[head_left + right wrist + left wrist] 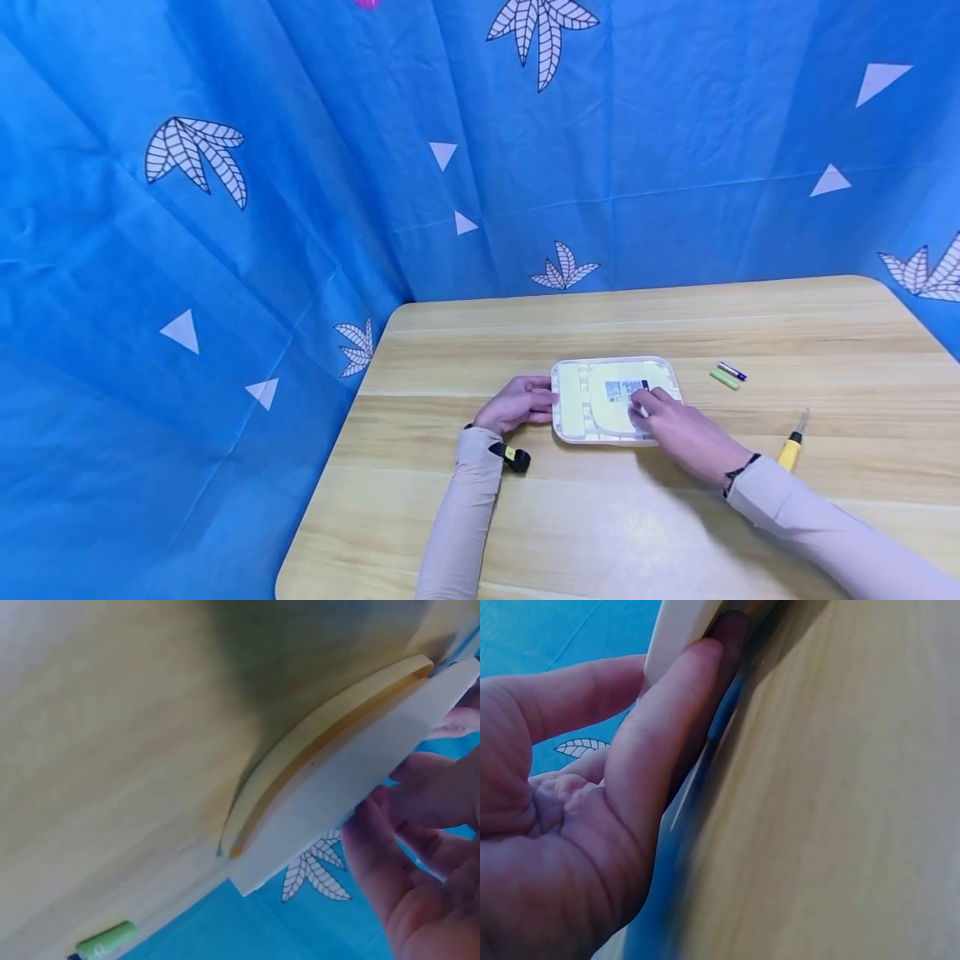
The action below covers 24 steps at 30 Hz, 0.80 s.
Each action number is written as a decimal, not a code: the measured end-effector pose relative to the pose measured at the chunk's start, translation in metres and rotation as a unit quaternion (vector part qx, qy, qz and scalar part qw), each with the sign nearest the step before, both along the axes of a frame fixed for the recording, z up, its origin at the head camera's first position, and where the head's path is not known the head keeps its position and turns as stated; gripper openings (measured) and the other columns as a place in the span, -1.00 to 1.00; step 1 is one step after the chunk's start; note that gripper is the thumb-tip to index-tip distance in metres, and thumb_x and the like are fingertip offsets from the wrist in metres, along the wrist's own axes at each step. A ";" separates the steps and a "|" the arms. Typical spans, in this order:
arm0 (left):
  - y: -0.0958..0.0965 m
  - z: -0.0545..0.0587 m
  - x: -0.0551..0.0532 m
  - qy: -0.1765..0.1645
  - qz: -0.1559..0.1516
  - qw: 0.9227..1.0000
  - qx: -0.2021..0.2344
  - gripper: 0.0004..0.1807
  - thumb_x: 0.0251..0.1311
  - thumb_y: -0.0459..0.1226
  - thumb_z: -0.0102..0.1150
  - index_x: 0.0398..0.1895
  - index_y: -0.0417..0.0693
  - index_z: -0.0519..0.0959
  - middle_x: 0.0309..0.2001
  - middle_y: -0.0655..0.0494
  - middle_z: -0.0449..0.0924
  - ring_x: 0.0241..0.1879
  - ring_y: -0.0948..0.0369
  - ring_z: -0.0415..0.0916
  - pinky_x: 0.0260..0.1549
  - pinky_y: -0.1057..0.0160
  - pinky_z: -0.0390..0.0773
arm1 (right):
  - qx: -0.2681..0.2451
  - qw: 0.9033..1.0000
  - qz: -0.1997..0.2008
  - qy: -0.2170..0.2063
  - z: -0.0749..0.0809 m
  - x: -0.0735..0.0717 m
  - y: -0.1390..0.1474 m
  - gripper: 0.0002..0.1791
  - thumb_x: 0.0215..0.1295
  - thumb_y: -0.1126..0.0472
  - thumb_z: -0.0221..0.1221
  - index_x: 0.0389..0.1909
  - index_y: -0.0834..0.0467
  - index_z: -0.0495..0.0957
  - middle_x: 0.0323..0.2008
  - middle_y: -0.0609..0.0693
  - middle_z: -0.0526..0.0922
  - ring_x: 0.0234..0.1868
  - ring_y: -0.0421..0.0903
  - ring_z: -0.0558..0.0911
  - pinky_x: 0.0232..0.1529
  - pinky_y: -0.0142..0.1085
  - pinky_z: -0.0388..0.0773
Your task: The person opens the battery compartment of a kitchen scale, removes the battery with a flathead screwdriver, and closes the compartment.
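A white flat device (572, 402) with rounded corners lies on the table, its panelled side with a small printed label (617, 391) facing up. My left hand (517, 405) holds its left edge; in the left wrist view, one finger meets the rim (676, 641) and another reaches beneath it. Over the device's right half, my right hand (688, 435) has bent fingers at the upper face beside the label. In the right wrist view, the white side and a curved raised part (322, 724) underneath are visible. Whether the right fingertips pinch anything is unclear.
To the right of the device lie a green battery (724, 379) and a dark blue battery (732, 371). A screwdriver with a yellow handle (790, 452) rests near my right forearm. Blue patterned cloth (517, 167) hangs behind and left of the wooden table (450, 342).
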<state>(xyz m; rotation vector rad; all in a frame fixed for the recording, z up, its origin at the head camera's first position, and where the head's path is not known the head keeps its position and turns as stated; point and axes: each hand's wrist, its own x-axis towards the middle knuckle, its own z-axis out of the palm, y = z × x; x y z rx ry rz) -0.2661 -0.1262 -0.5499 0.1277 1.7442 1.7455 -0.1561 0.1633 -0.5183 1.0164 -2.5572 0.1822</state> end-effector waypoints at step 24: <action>0.002 -0.001 0.004 0.015 -0.003 1.000 0.000 -0.43 0.30 -0.41 0.13 0.37 -0.29 0.30 0.09 -0.25 0.64 -0.02 0.00 0.70 0.01 0.14 0.72 | -0.211 0.953 -0.066 -0.206 0.020 -0.013 0.027 -0.75 0.27 0.43 0.16 -0.06 0.29 0.66 -0.12 0.15 0.72 -0.21 -0.11 0.67 -0.29 -0.39 0.70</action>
